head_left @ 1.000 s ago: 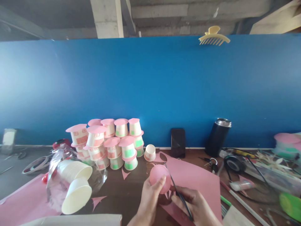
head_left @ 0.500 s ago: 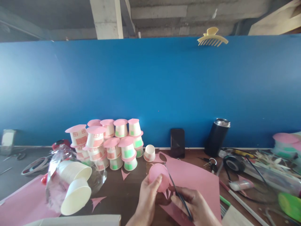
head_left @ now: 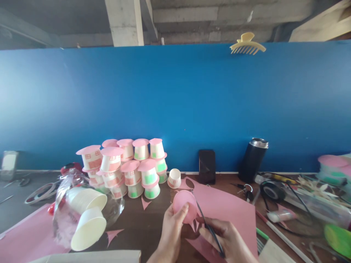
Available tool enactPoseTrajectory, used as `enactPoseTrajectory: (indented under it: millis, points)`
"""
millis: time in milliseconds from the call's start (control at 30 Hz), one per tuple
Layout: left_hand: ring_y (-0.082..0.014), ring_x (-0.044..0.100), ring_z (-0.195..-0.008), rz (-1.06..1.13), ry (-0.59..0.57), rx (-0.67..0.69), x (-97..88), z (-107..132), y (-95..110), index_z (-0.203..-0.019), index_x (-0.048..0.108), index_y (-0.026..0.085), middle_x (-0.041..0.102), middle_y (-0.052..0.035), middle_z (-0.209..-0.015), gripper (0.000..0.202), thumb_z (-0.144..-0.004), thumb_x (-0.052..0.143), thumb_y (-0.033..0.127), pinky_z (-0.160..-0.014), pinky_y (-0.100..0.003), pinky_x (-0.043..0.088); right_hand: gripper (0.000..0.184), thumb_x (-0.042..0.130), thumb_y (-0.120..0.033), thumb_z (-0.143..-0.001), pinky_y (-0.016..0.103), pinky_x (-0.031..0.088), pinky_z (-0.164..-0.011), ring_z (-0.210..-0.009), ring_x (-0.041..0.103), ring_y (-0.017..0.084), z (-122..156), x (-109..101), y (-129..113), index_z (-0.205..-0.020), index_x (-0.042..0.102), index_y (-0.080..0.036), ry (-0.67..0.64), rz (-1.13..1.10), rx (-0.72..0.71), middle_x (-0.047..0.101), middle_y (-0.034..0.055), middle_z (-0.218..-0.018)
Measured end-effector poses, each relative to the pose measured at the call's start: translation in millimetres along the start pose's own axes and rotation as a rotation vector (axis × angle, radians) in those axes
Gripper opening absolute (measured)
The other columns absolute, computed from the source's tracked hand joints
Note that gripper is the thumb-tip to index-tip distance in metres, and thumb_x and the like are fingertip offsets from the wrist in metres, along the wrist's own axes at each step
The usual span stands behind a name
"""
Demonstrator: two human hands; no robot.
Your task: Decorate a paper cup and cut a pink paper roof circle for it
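My left hand (head_left: 171,232) is closed on a round pink paper disc (head_left: 185,204), thumb pressed on its face, held just above the table. My right hand (head_left: 227,239) grips a thin black tool, probably scissors (head_left: 207,224), whose tip reaches the disc's right edge. Both hands hover over a large pink paper sheet (head_left: 233,210) with cut-out holes. Behind them stands a pile of upturned paper cups with pink round tops and coloured windows (head_left: 128,166), and one lone small cup (head_left: 174,178) beside it.
A plastic bag of plain white cups (head_left: 82,215) lies at the left on another pink sheet (head_left: 24,237). A black phone (head_left: 207,166) and dark flask (head_left: 253,159) lean at the blue wall. Tape, cables, keys and tools clutter the right side.
The pink disc has turned slightly and dropped a little in my left hand. My right hand with the black tool has barely moved.
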State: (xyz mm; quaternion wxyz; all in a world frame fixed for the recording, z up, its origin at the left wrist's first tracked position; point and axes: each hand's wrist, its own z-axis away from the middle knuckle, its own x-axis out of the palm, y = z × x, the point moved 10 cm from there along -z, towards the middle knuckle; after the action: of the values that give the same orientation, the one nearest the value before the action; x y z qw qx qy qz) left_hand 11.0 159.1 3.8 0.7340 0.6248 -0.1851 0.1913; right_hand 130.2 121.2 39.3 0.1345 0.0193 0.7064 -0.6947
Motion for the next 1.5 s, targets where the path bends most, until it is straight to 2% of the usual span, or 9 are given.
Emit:
enactPoseTrajectory:
  millis: [233, 433, 667, 833, 1033, 1267, 1367, 1500]
  points:
    - [-0.0265, 0.069, -0.071, -0.023, -0.011, -0.014, -7.1, -8.9, -6.4, -0.088, 0.071, 0.008, 0.074, -0.0129, -0.075, 0.053, -0.056, 0.082, 0.048, -0.066, -0.031, 0.051, 0.04, 0.071, -0.056, -0.069, 0.02, 0.041, -0.048, -0.051, 0.049, 0.013, -2.8, 1.2, 9.9, -0.087, 0.078, -0.021, -0.048, -0.042, 0.011, 0.063, -0.0025, -0.063]
    - [-0.0263, 0.069, -0.069, -0.011, -0.023, -0.016, -7.2, -9.7, -8.4, -0.09, 0.071, 0.008, 0.073, -0.0124, -0.074, 0.054, -0.058, 0.08, 0.05, -0.064, -0.032, 0.05, 0.041, 0.069, -0.059, -0.069, 0.02, 0.036, -0.043, -0.048, 0.04, 0.011, -0.8, -2.3, 5.1, -0.08, 0.077, -0.02, 0.013, -0.035, 0.008, 0.056, -0.0019, -0.06]
    - [-0.026, 0.068, -0.067, -0.004, -0.029, -0.01, -7.3, -10.4, -9.8, -0.093, 0.07, 0.007, 0.073, -0.0124, -0.072, 0.054, -0.059, 0.08, 0.048, -0.064, -0.032, 0.051, 0.04, 0.068, -0.057, -0.07, 0.021, 0.031, -0.046, -0.053, 0.034, 0.011, -0.1, -0.9, 6.8, -0.082, 0.077, -0.02, 0.016, -0.048, 0.023, 0.051, -0.0022, -0.06]
    - [-0.0254, 0.068, -0.065, -0.004, 0.0, -0.008, -10.0, -8.8, -8.3, -0.093, 0.071, 0.007, 0.072, -0.0115, -0.07, 0.056, -0.057, 0.081, 0.049, -0.064, -0.033, 0.051, 0.043, 0.066, -0.058, -0.071, 0.022, 0.031, -0.046, -0.052, 0.034, 0.011, -0.2, -1.3, 6.3, -0.083, 0.077, -0.018, 0.024, -0.02, 0.012, 0.051, -0.0016, -0.06]
    - [-0.0253, 0.068, -0.068, 0.009, 0.007, -0.027, -13.6, -10.1, -12.6, -0.097, 0.07, 0.008, 0.073, -0.0123, -0.075, 0.054, -0.062, 0.079, 0.047, -0.061, -0.03, 0.051, 0.043, 0.071, -0.058, -0.067, 0.02, 0.026, -0.042, -0.05, 0.033, 0.009, -1.2, -1.6, 15.3, -0.082, 0.077, -0.017, 0.023, -0.03, 0.045, 0.048, -0.0021, -0.058]
    - [-0.0239, 0.067, -0.068, 0.034, 0.028, -0.016, -17.9, -12.9, -13.9, -0.093, 0.072, 0.011, 0.072, -0.0107, -0.076, 0.046, -0.062, 0.08, 0.045, -0.061, -0.029, 0.051, 0.048, 0.068, -0.061, -0.066, 0.023, 0.023, -0.045, -0.049, 0.03, 0.01, -2.5, -0.5, 31.4, -0.084, 0.074, -0.017, 0.012, 0.025, 0.105, 0.044, -0.003, -0.055]
    - [-0.0227, 0.067, -0.066, 0.015, 0.034, -0.003, -19.8, -13.7, -14.9, -0.093, 0.072, 0.011, 0.072, -0.0102, -0.074, 0.047, -0.063, 0.079, 0.046, -0.06, -0.028, 0.05, 0.051, 0.065, -0.064, -0.067, 0.024, 0.024, -0.046, -0.05, 0.031, 0.011, -2.7, -0.6, 31.6, -0.085, 0.074, -0.017, 0.011, 0.045, 0.104, 0.044, -0.0023, -0.057]
    - [-0.0216, 0.066, -0.064, 0.0, 0.032, -0.002, -19.9, -14.3, -16.1, -0.092, 0.071, 0.01, 0.071, -0.0097, -0.073, 0.046, -0.065, 0.077, 0.047, -0.06, -0.027, 0.049, 0.048, 0.066, -0.059, -0.071, 0.024, 0.024, -0.048, -0.052, 0.031, 0.011, -2.2, 0.9, 30.8, -0.09, 0.074, -0.016, -0.015, 0.032, 0.102, 0.041, -0.0029, -0.058]
